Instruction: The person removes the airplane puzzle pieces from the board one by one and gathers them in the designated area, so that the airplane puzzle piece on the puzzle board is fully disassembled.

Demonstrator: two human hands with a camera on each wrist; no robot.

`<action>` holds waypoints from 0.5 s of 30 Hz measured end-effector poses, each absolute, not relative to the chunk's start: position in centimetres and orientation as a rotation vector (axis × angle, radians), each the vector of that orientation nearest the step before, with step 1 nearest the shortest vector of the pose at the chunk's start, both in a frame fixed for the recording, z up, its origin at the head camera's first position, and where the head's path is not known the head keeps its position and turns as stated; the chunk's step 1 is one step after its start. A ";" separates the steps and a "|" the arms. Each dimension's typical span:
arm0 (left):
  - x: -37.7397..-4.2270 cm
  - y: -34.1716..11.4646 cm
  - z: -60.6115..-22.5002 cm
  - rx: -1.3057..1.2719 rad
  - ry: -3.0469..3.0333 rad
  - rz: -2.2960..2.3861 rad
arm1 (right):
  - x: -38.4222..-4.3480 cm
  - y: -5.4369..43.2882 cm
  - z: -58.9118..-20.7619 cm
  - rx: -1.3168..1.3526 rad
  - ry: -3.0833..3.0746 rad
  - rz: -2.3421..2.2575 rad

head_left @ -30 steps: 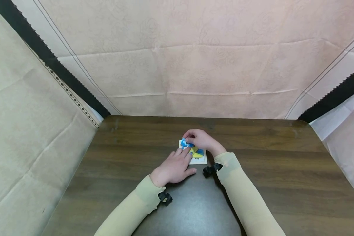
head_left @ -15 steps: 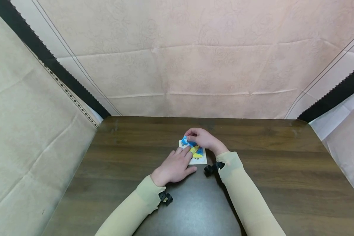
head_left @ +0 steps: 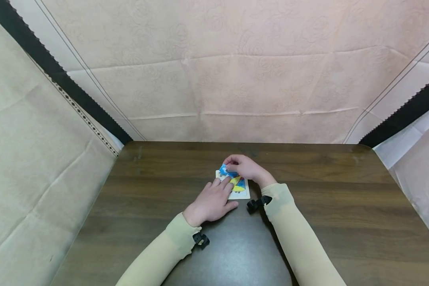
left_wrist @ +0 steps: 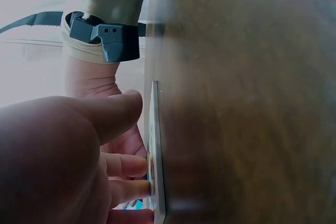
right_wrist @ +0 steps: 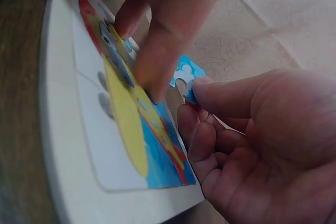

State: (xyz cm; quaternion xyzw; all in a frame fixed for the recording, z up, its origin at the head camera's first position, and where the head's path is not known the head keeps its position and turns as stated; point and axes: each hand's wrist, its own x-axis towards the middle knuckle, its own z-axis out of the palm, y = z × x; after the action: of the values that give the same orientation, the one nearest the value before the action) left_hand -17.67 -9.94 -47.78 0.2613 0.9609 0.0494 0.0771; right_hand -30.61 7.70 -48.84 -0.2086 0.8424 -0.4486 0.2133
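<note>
A small jigsaw puzzle board (head_left: 240, 196) with a white border lies on the table. In the right wrist view its picture shows a yellow airplane (right_wrist: 123, 124) with red edges over blue. My left hand (head_left: 212, 201) rests on the board, fingertips touching the picture and thumb out to the side. At the board's far left corner my right hand (head_left: 249, 169) pinches a blue and white puzzle piece (right_wrist: 185, 73) between thumb and fingers. That piece is tilted up off the board, with a rounded notch showing. My left fingers hide part of the picture.
The brown wooden table (head_left: 157, 174) reaches to a pale cloth wall (head_left: 236, 91) at the back. Another cloth (head_left: 39, 178) hangs at the left. Black cameras are strapped to both wrists, and the right wrist camera (head_left: 257, 204) is close to the board.
My right hand has shifted slightly away and to the right, lifting the blue puzzle piece's edge a little more. My left hand has stayed almost still on the board.
</note>
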 end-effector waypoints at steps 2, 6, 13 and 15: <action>-17.6 -9.8 -47.7 0.774 2.868 0.125 | -30.6 7.7 -48.8 -0.583 2.342 -1.248; -17.5 -9.7 -47.7 0.770 2.853 0.075 | -30.6 7.8 -48.8 -0.581 2.343 -1.263; -17.3 -9.7 -47.7 0.778 2.839 0.108 | -30.6 8.0 -48.7 -0.577 2.344 -1.298; -17.3 -9.7 -47.7 0.777 2.835 0.128 | -30.7 8.2 -48.6 -0.593 2.355 -1.304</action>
State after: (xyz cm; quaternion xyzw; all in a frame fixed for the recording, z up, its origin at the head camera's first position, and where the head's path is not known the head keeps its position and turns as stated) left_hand -17.29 -9.74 -47.70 0.2628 0.9587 0.0432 0.0996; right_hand -30.74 8.24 -48.60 -0.2113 0.8385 -0.4644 0.1913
